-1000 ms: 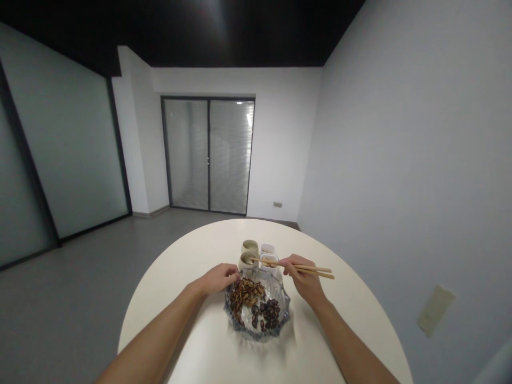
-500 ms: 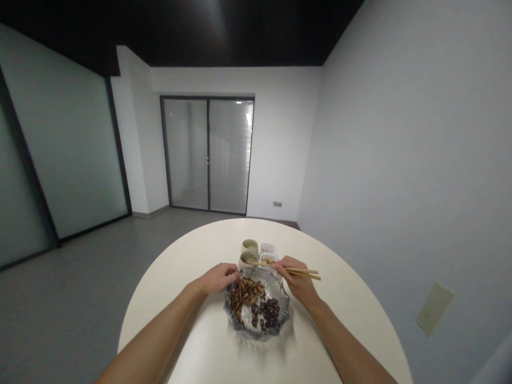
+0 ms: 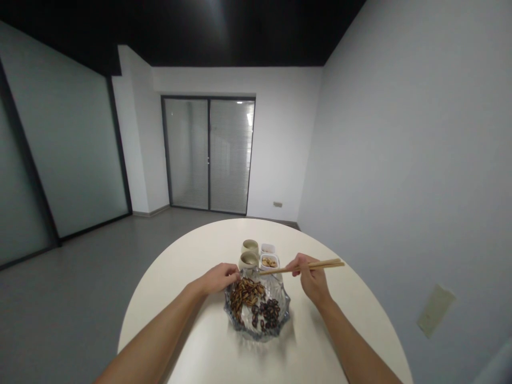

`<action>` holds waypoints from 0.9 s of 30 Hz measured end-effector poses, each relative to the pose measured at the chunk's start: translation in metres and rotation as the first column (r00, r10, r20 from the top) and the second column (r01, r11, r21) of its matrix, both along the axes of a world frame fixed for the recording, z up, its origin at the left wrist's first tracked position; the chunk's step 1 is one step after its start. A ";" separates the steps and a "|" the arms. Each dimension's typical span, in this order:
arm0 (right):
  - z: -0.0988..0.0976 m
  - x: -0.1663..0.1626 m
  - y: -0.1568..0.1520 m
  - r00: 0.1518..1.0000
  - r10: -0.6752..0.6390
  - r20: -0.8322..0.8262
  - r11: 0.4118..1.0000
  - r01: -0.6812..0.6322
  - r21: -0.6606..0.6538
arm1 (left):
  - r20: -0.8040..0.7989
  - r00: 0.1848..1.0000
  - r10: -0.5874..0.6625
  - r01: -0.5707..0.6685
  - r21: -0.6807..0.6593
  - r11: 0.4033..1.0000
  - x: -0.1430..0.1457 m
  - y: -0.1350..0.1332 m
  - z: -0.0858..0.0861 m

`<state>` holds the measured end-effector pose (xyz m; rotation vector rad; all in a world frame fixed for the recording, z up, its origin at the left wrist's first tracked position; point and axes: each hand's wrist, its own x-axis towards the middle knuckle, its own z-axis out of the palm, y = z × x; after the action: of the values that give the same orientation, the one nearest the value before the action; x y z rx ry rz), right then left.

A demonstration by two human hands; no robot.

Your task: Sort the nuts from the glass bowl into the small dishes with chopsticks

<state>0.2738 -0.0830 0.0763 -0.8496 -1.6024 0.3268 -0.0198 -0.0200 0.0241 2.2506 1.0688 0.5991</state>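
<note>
A clear glass bowl (image 3: 258, 335) with a scalloped rim stands on the table. Slender brown pieces (image 3: 246, 293) lie in its left part, dark glossy oval pieces (image 3: 269, 313) in its right part. My left hand (image 3: 222, 277) is curled closed at the bowl's far left rim, gripping it. In my right hand (image 3: 314, 277) is a pair of wooden chopsticks (image 3: 324, 263). Their tips are close together above the bowl's far rim, with nothing visible between them. Just beyond sit a green cup (image 3: 248, 260) and a small white dish (image 3: 269, 262) of tan pieces.
A second green cup (image 3: 250, 246) and another white dish (image 3: 268, 248) stand farther back. Everything rests on a round cream table (image 3: 180, 256). A white wall (image 3: 400, 160) runs along the right; glass doors (image 3: 208, 154) are across the room.
My right hand has moved right, drawing the chopsticks away from the near cup and white dish to the bowl's far rim. My left hand has stayed in place.
</note>
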 end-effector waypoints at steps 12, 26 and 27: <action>0.002 -0.010 -0.002 0.985 0.169 -0.021 0.983 -0.170 -0.072 | 0.007 1.000 0.003 -0.003 0.000 1.000 0.001 -0.001 0.001; -0.005 -0.012 0.000 0.956 0.289 0.042 0.936 -0.274 -0.222 | 0.006 1.000 0.013 -0.013 -0.003 1.000 0.002 -0.003 0.002; -0.005 -0.011 0.000 0.956 0.287 0.056 0.938 -0.268 -0.221 | 0.004 1.000 0.015 -0.014 -0.004 1.000 0.002 -0.003 0.002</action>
<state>0.2628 -0.0827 0.0711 -0.8053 -1.7956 0.6797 -0.0174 -0.0232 0.0265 2.2391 1.0844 0.6066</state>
